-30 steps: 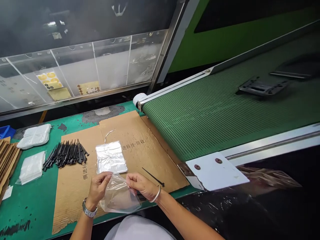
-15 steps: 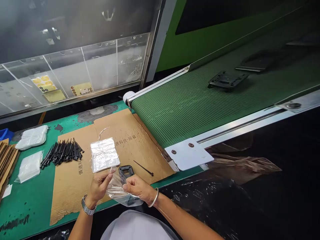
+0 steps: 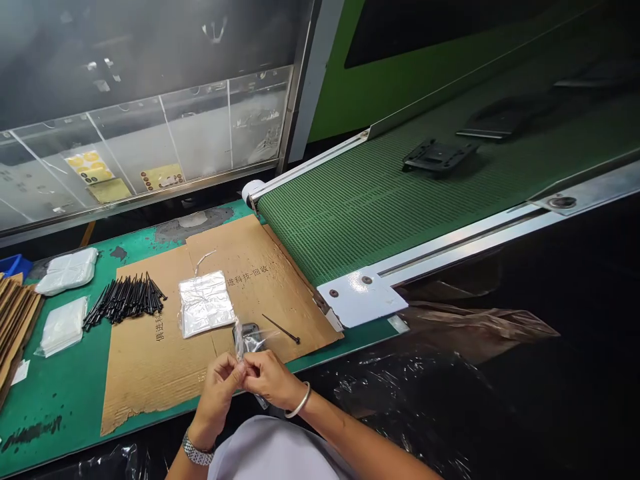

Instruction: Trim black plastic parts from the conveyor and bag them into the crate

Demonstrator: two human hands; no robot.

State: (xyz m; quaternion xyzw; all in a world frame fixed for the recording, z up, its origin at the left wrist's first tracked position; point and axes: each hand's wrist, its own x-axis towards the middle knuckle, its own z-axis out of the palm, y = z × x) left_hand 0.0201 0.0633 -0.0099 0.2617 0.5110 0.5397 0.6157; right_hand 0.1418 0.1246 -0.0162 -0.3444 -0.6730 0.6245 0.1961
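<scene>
My left hand (image 3: 223,383) and my right hand (image 3: 270,379) meet at the cardboard's near edge, fingers pinched together on a clear plastic bag (image 3: 240,340). Part of the bag sticks up, bunched, above my fingertips. A black plastic part (image 3: 251,331) lies just beyond my hands, partly covered by the film; whether it is inside the bag I cannot tell. A single black pin with a head (image 3: 283,329) rests on the cardboard to the right. Slightly further off lies a stack of clear bags (image 3: 206,303) tied with a strip.
A pile of black pins (image 3: 125,298) lies left on the cardboard sheet (image 3: 145,373). More bag stacks (image 3: 64,327) sit on the green table (image 3: 30,393), near cardboard pieces (image 3: 15,313). A green conveyor belt (image 3: 340,200) slopes up right, carrying black plastic parts (image 3: 440,157).
My hands have come together, the left moving right and toward me. The bag, spread between them before, is now gathered at the fingertips. Parts on the belt appear slightly nearer.
</scene>
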